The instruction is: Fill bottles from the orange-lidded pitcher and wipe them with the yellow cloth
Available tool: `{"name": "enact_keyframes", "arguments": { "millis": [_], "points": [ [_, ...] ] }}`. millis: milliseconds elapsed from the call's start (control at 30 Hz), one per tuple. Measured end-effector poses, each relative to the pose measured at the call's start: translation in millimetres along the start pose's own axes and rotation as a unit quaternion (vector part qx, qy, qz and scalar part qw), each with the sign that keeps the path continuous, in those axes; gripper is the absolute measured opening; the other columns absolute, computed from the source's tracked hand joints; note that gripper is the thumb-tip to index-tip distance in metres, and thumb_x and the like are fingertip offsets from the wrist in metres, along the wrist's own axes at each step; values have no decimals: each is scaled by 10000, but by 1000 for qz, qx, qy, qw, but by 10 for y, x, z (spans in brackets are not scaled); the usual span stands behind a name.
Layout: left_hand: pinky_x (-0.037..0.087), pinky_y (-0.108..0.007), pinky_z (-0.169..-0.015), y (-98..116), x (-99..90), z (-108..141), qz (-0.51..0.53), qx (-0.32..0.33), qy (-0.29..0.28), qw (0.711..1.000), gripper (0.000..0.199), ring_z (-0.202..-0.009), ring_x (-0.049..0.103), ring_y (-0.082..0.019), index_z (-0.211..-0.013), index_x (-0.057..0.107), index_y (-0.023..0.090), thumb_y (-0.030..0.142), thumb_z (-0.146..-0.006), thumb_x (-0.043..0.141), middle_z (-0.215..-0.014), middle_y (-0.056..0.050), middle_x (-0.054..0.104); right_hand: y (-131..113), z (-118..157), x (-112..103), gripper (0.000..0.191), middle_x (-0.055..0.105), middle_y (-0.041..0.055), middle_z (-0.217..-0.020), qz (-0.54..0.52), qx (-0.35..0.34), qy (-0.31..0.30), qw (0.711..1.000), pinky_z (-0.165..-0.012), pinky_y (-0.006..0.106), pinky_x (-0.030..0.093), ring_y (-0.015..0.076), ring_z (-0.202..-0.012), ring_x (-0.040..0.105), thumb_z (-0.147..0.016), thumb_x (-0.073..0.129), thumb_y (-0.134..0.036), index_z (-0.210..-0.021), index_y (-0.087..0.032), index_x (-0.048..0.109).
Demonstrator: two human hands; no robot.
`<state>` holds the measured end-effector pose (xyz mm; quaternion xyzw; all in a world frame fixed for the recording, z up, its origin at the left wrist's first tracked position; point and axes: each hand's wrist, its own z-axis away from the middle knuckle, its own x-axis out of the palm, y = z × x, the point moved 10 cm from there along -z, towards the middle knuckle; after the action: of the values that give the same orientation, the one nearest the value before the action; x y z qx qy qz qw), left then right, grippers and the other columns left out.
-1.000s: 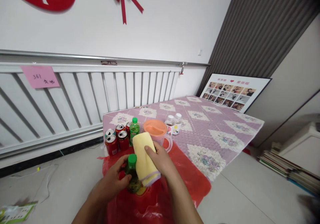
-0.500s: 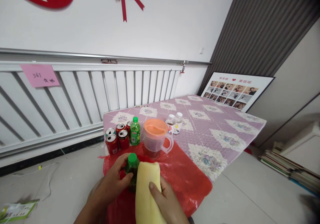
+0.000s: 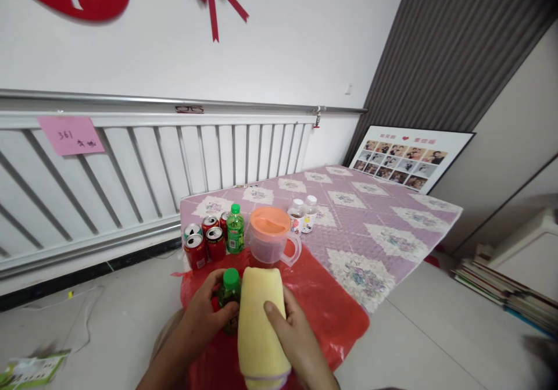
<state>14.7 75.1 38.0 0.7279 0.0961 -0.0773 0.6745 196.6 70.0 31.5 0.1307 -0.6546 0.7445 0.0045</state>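
My left hand (image 3: 213, 308) is wrapped round a dark bottle (image 3: 230, 297) with a green cap, which stands upright. My right hand (image 3: 294, 332) grips the side of a thick, pale yellow cylinder (image 3: 260, 326), its thumb lying along the front. The cylinder has a narrow ring near its lower end, and its exact kind is unclear. It is right beside the bottle. Beneath both spreads a red plastic bag (image 3: 326, 308). Just beyond stands a clear plastic jug (image 3: 268, 250) with an orange lid.
Several opened drink cans (image 3: 195, 251) and a green tea bottle (image 3: 235, 230) stand left of the jug. Two small white-capped bottles (image 3: 309, 213) are behind it. A floral cloth covers the table (image 3: 349, 247). The radiator (image 3: 152, 163) runs along the wall behind.
The yellow cylinder has risen slightly, so its ringed lower end shows. My right hand has moved a little with it. The left hand stays round the dark bottle.
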Motion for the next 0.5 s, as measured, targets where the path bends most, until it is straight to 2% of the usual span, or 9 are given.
{"name": "enact_keyframes", "arguments": {
  "millis": [100, 267, 400, 500],
  "points": [
    [495, -379, -947, 58, 30, 7, 7, 15, -28, 999, 501, -1076, 616, -256, -1236, 489, 211, 179, -760, 641, -1193, -86, 637, -79, -186, 136, 427, 701, 114, -1146, 42, -27, -36, 998, -735, 358, 542, 277, -943, 685, -842, 596, -448, -1190, -202, 565],
    [455, -393, -1003, 27, 12, 1, 5, 25, -42, 999, 543, -1148, 579, -260, -1268, 482, 220, 123, -750, 611, -1238, -74, 619, 18, -474, -5, 381, 730, 108, -1013, 179, -37, -7, 983, -741, 357, 502, 267, -874, 664, -855, 523, -437, -1074, -146, 637],
    [420, -420, -1052, -37, 21, -20, 18, 27, -54, 998, 600, -1213, 544, -271, -1315, 456, 223, 109, -746, 606, -1305, -83, 582, 207, -502, -102, 297, 741, 105, -929, 214, -25, -11, 976, -742, 357, 477, 270, -838, 656, -808, 574, -371, -946, -138, 696],
    [407, -424, -1070, -34, -7, -30, 16, 41, -42, 998, 605, -1254, 506, -280, -1313, 466, 222, 110, -737, 613, -1347, -92, 544, 242, -446, -123, 293, 741, 91, -904, 220, -15, -20, 975, -729, 351, 477, 261, -818, 657, -815, 576, -373, -951, -146, 702]
  ]
}}
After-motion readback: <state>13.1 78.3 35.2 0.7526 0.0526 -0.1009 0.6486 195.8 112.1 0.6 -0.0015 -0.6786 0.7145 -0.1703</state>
